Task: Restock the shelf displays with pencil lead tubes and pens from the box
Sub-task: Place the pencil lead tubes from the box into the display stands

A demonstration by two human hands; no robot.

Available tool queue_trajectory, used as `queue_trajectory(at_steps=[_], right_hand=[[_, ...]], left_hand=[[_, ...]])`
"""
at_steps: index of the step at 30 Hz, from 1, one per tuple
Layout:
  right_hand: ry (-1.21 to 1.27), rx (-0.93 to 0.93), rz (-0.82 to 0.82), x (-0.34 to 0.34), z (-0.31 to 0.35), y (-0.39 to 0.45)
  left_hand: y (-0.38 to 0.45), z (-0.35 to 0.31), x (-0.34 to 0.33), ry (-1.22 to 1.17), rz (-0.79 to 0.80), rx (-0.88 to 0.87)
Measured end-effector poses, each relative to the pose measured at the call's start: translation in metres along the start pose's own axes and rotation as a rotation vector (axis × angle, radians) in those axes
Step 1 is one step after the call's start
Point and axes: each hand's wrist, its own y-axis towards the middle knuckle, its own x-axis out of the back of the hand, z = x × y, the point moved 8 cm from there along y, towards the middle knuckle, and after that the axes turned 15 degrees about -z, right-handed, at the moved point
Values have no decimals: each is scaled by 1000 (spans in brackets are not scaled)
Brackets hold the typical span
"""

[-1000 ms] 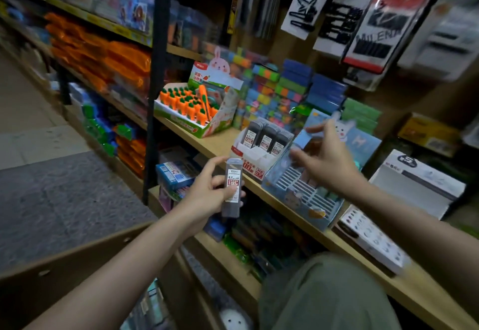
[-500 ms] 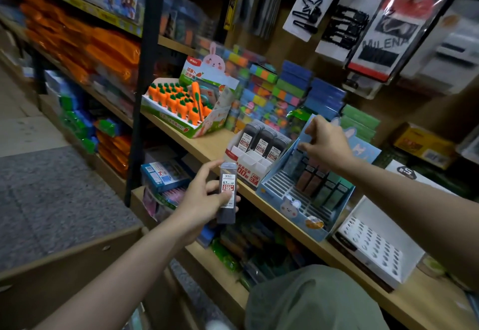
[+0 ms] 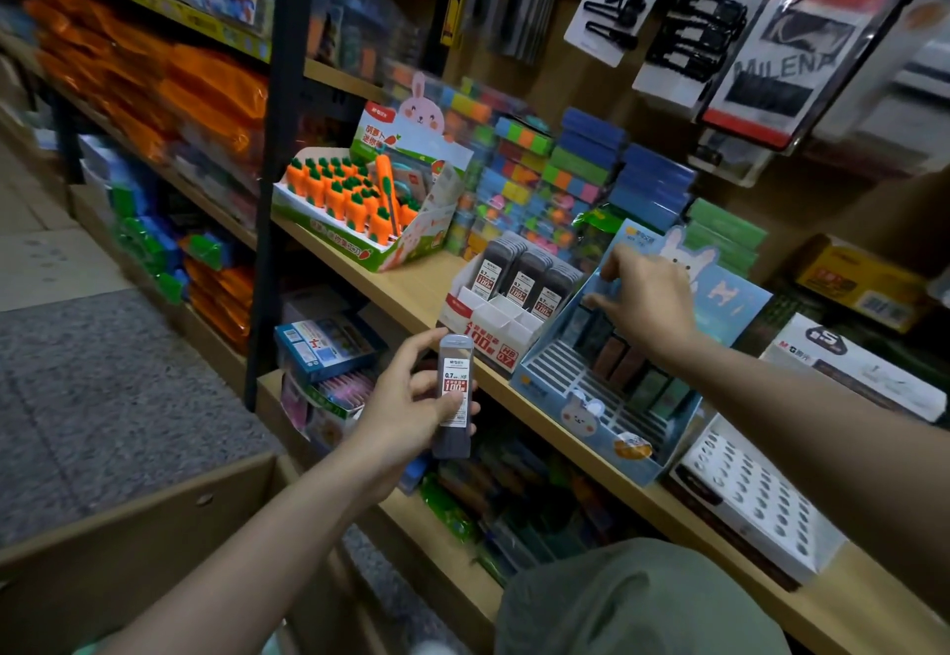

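Left hand (image 3: 411, 413) is holding a pencil lead tube (image 3: 454, 395) upright in a closed grip, just below the shelf (image 3: 406, 289) edge. Right hand (image 3: 645, 302) is pinching something in the blue display (image 3: 591, 400). Risk: reaching across could be tipping the neighbouring white display (image 3: 493, 320).

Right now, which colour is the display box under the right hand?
Light blue display box with rabbit pictures, seen in the head view.

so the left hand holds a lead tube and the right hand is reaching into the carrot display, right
Not quite. In the head view the left hand does hold the lead tube, but the right hand is at the blue display, further right on the shelf, not the carrot display.
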Motion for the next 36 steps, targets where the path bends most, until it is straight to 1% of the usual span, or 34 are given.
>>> queue_trajectory(at_steps=[2,5,7,8,9,10,11,13,14,17,22,24,27,30,33,36], right_hand=[[-54,35,-37,1,4,-1],[-41,-14,-10,4,0,2],[67,-38,-66,20,2,0],[179,-44,-109,30,6,-5],[314,-55,-116,38,13,-13],[434,-71,-56,40,23,-24],[526,-87,54,36,34,-39],[641,-136,250,26,54,-68],[696,-179,297,24,60,-78],[839,-318,341,23,70,-90],[863,-353,414,30,74,-91],[849,-360,389,41,62,-78],[772,-343,235,62,31,-39],[751,-369,84,70,5,2],[692,-366,17,57,1,27],[572,-285,1,38,11,37]], left_hand=[[0,2,-1,3,9,5],[0,2,-2,17,20,-18],[-1,0,-3,36,28,-45],[-1,0,-4,38,30,-48],[-2,0,-5,27,30,-46],[-2,0,-6,11,28,-41],[-4,0,-8,9,30,-42],[-8,0,-13,41,49,-68],[-12,-2,-16,57,63,-85],[-19,-5,-20,108,91,-143],[-25,-13,-24,173,110,-224],[-26,-18,-24,263,106,-284],[-22,-22,-14,459,30,-380],[-12,-24,-9,659,-63,-459],[8,-26,-17,710,-135,-439],[30,-33,-24,691,-228,-391]])
